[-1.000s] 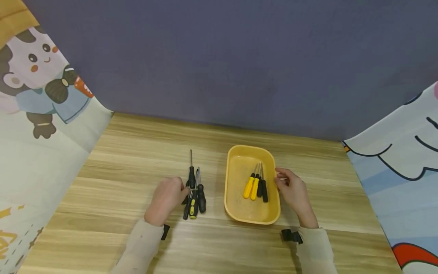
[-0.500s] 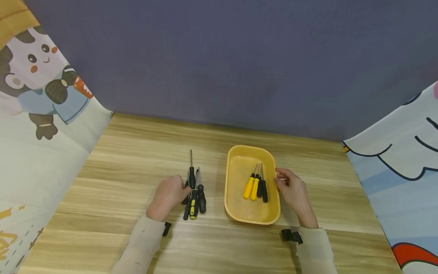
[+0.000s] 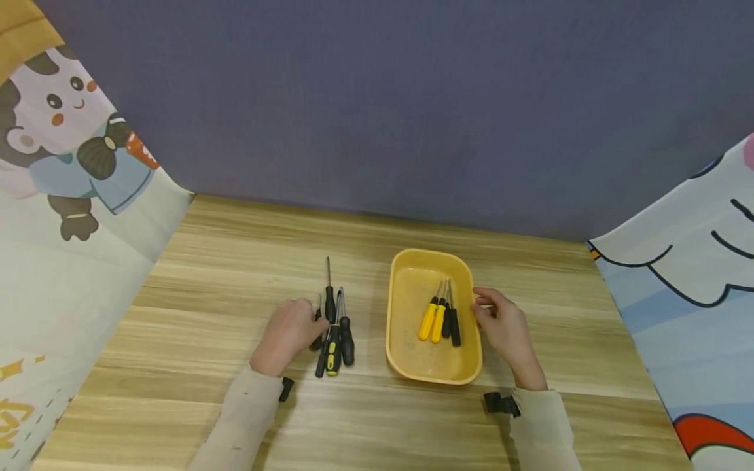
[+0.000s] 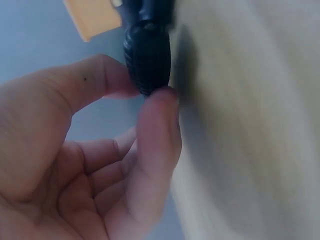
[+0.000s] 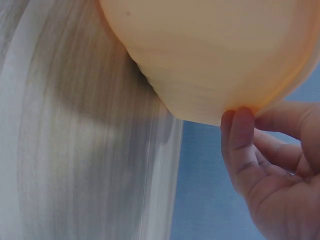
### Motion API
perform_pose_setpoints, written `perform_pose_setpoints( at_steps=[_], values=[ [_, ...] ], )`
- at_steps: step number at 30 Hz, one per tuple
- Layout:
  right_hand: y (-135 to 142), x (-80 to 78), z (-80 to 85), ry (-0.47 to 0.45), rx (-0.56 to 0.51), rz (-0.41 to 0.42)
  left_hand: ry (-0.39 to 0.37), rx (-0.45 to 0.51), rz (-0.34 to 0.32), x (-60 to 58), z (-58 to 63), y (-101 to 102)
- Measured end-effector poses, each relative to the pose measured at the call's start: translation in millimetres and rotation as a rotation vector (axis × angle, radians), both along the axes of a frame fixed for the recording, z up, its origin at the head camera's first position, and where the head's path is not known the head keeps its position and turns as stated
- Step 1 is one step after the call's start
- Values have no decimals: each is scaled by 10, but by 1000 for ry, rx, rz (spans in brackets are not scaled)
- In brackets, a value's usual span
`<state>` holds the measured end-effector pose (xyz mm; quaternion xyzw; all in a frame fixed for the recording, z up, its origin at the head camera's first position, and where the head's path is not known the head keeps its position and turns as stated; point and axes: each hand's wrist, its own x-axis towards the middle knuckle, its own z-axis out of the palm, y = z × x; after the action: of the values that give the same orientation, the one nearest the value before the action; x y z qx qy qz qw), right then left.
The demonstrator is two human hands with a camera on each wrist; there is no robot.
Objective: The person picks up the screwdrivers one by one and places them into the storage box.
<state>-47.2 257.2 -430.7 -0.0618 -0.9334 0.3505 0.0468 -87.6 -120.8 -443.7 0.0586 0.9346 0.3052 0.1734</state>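
Note:
My left hand (image 3: pixel 287 332) is at the left side of a small pile of screwdrivers. Its thumb and finger pinch the end of a black ribbed screwdriver handle (image 4: pixel 147 60), close over the wood; the hand covers part of it in the head view. Beside it lie a black-and-yellow screwdriver (image 3: pixel 333 350), a black one (image 3: pixel 347 343), and another (image 3: pixel 330 304) pointing away. My right hand (image 3: pixel 503 327) pinches the right rim of a yellow plastic tub (image 5: pixel 210 60) between thumb and fingers. Inside the tub are two yellow screwdrivers (image 3: pixel 438 324) and two black ones (image 3: pixel 455 327).
A wood-grain table (image 3: pixel 224 261) carries everything. A dark blue-grey panel (image 3: pixel 377 118) rises at its back edge. Printed cartoon cloths (image 3: pixel 65 261) flank both sides. The tub stands to the right of the loose screwdrivers.
The small black screwdriver at my left hand has shifted slightly left, away from the others. My right hand and the tub have stayed in place.

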Motion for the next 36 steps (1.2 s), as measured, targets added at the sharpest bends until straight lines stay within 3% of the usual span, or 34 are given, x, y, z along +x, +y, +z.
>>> perform_pose_setpoints(
  at_steps=[7, 11, 19, 23, 29, 36],
  values=[
    [-9, 4, 7, 2, -2, 7, 55, 8, -18, -63, 189, 56],
    [-6, -1, 10, 5, 2, 9, 69, 25, -61, -122, 331, 177],
    [-5, 16, 4, 10, 4, 16, 159, 53, -193, -311, 569, 641],
    [-48, 72, -1, 8, 3, 4, 150, 93, -273, -375, 660, 907],
    [-167, 223, -17, 15, -11, -20, 64, 135, -369, -357, 720, 1258],
    [-302, 414, -35, 14, -21, -52, 14, -19, -514, -298, 656, 1589]
  ],
)
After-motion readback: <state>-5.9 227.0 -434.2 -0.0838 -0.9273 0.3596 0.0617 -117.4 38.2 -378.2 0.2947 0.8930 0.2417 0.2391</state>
